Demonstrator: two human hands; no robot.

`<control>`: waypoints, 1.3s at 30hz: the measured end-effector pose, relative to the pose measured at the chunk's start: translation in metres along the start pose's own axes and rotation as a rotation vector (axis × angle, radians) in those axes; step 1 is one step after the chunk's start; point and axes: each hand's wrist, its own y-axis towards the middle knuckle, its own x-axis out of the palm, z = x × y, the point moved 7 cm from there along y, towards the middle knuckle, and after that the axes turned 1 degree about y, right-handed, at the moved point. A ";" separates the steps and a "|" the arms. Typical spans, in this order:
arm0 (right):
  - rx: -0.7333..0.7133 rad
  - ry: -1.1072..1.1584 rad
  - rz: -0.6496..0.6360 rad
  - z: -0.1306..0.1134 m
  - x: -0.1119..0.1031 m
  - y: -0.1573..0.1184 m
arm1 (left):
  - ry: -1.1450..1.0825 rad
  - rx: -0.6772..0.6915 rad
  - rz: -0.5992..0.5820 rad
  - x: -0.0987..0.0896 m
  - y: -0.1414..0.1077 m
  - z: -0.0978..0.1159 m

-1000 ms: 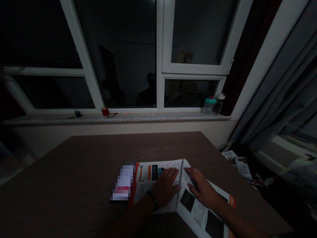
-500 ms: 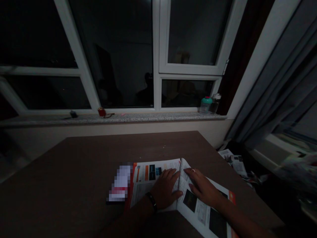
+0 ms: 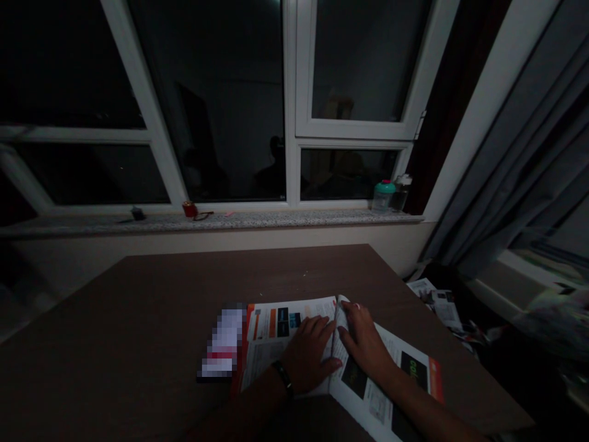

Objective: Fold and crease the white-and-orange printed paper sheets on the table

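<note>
An open magazine or book (image 3: 368, 399) with printed pages and orange corners lies on the brown table. My left hand (image 3: 309, 355), with a dark band at the wrist, rests spread on the left page, its fingertips near the centre fold. On the right page, close to the top of the fold, lies my right hand (image 3: 364, 337), a ring on one finger. Its fingers are apart and bent a little over the curled inner edge of the page. Neither hand grasps anything.
Left of the pages is a phone-like object (image 3: 223, 344), its screen pixelated. The table (image 3: 193, 276) reaches a wall below a granite sill (image 3: 276, 219), which bears a red jar (image 3: 189, 209) and a teal-lidded bottle (image 3: 383, 196). Papers (image 3: 444, 310) lie beyond the table's right edge.
My right hand has shifted slightly up and left toward the fold, uncovering more of the dark picture with green lettering on the right page. My left hand has barely moved.
</note>
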 end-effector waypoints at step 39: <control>0.020 -0.147 -0.170 0.018 -0.019 -0.019 | -0.016 0.311 -0.017 0.007 -0.005 0.022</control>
